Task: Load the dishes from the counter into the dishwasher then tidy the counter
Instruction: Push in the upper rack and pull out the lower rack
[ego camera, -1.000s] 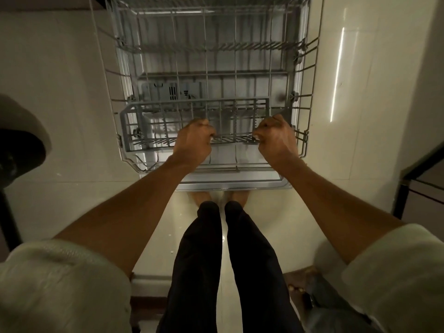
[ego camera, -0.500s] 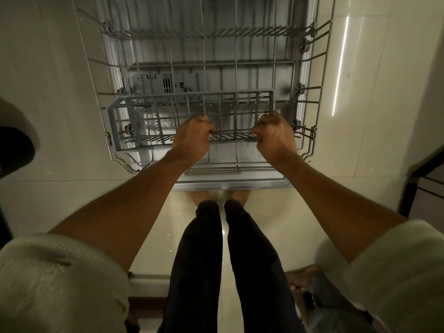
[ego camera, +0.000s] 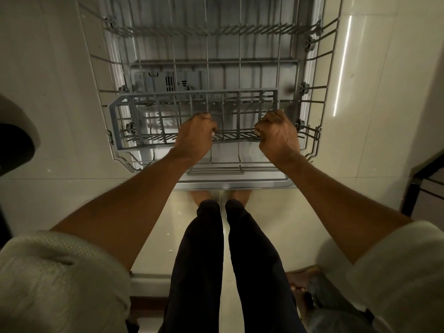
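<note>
A grey wire dishwasher rack (ego camera: pixel 96 68) is pulled out over the open dishwasher door (ego camera: pixel 240 185) in front of me. No dishes show in it. A grey plastic cutlery basket (ego camera: pixel 115 121) sits at its near left. My left hand (ego camera: pixel 194 138) grips the rack's front wire with curled fingers. My right hand (ego camera: pixel 280 134) grips the same front wire further right. The detergent dispenser (ego camera: pixel 168 82) on the door shows through the wires.
Pale floor tiles (ego camera: pixel 48 92) lie on both sides of the door. A dark rounded object (ego camera: pixel 14 145) sits at the left edge. A black metal frame (ego camera: pixel 418 179) stands at the right. My legs (ego camera: pixel 223 260) are just behind the door's edge.
The rack has come further out toward me over the door, with both hands still gripping its front wire. The view has shifted slightly closer.
</note>
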The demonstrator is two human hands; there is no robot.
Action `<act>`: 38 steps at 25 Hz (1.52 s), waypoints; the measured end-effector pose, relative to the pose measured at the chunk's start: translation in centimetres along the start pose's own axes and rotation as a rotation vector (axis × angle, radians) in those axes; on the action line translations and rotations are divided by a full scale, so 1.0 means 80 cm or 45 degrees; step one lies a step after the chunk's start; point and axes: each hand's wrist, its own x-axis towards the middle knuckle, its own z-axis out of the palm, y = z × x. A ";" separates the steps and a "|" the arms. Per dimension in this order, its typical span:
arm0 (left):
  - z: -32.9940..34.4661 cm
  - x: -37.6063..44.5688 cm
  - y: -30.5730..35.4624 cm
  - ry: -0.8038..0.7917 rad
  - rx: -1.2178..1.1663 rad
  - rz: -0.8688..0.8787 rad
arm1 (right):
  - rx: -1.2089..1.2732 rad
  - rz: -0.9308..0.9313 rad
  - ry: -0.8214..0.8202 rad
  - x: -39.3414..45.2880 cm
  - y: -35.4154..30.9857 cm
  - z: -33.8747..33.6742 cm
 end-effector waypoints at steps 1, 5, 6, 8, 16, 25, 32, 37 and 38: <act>0.000 0.000 0.000 0.007 -0.001 -0.001 | 0.001 0.001 0.002 -0.001 0.000 0.000; 0.002 0.002 -0.002 0.009 -0.004 0.003 | 0.045 0.002 0.009 -0.001 0.001 -0.001; 0.002 0.004 -0.002 0.004 -0.003 0.003 | 0.055 0.002 0.005 0.000 0.001 -0.002; 0.003 0.007 -0.003 -0.004 0.003 -0.001 | 0.043 0.013 -0.028 0.004 -0.001 -0.005; -0.039 -0.018 0.002 0.000 -0.009 -0.092 | 0.049 0.093 -0.129 -0.013 -0.022 -0.040; -0.165 -0.145 0.036 0.213 -0.081 -0.074 | -0.059 -0.041 -0.166 -0.061 -0.141 -0.189; -0.260 -0.251 0.017 0.193 -0.056 -0.075 | -0.263 -0.185 -0.276 -0.099 -0.329 -0.264; -0.350 -0.344 -0.050 0.327 -0.042 -0.067 | -0.308 -0.214 -0.130 -0.114 -0.460 -0.309; -0.375 -0.372 -0.075 0.370 -0.046 -0.079 | -0.285 -0.206 -0.082 -0.117 -0.499 -0.319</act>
